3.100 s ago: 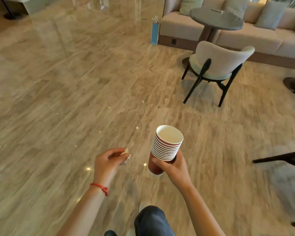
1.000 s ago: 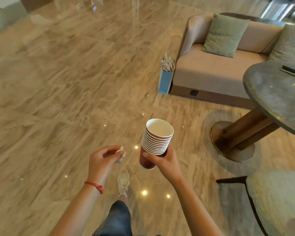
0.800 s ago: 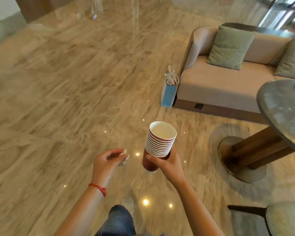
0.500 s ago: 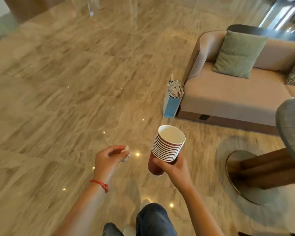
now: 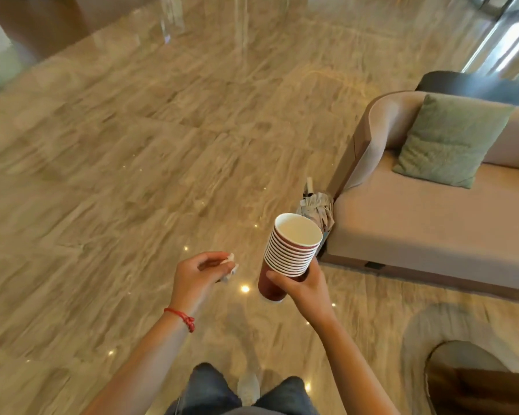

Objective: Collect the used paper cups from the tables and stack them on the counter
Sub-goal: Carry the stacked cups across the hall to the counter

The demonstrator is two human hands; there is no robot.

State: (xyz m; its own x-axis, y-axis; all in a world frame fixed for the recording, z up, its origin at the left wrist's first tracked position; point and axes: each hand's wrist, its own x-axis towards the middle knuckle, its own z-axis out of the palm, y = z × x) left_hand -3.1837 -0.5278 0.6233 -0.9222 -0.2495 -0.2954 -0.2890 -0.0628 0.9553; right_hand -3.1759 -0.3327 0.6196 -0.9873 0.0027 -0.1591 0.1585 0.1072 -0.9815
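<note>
A stack of several dark red paper cups (image 5: 291, 253) with white rims is held upright in front of me, the top cup's pale inside showing. My right hand (image 5: 304, 287) grips the stack around its lower part. My left hand (image 5: 200, 274), with a red string at the wrist, is closed on a small crumpled white scrap of paper (image 5: 229, 265) just left of the stack. No counter or other cups are in view.
A beige sofa (image 5: 417, 223) with a green cushion (image 5: 450, 139) stands at the right. A bag stuffed with grey cloth (image 5: 316, 206) sits on the floor at the sofa's corner. A round table base (image 5: 474, 381) shows at lower right. Polished marble floor (image 5: 132, 160) stretches left and ahead.
I have walked forward past the round table; the sofa and bag have come closer and slid right. Both hands keep their hold, with the cup stack steady.
</note>
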